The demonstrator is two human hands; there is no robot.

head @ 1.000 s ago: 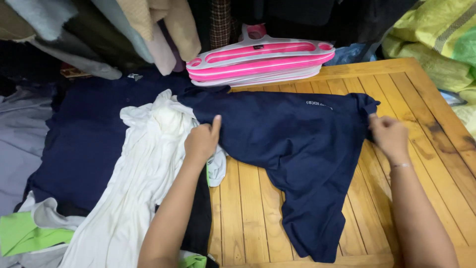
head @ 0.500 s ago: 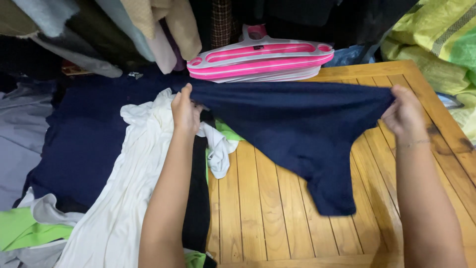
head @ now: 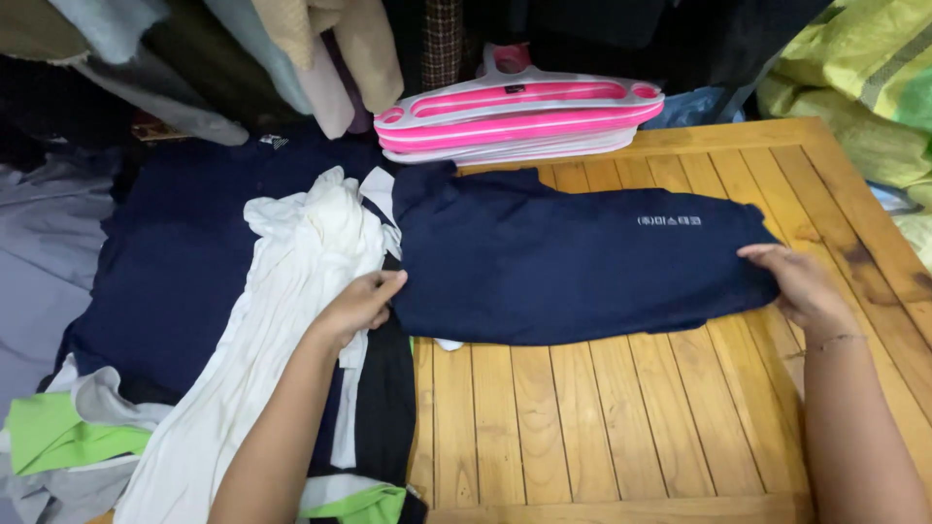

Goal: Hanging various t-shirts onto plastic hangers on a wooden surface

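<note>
A slatted honey-coloured wooden table (head: 621, 427) is bearing a folded navy cotton shirt (head: 573, 262); the left hand (head: 357, 306) and right hand (head: 798, 281) are gripping its ends, fingers curled; glossy pink plastic hangers (head: 519, 116) are lying stacked behind.

left hand (head: 357, 306): showing bare, wearing no glove and no ring that can be made out
left forearm: showing bare all the way to the lower edge, no sleeve reaching into view
right hand (head: 801, 284): showing bare, wearing no glove
right wrist: wearing a thin, pale chain bracelet (head: 833, 341)
right forearm: showing bare, no sleeve reaching into view
</note>
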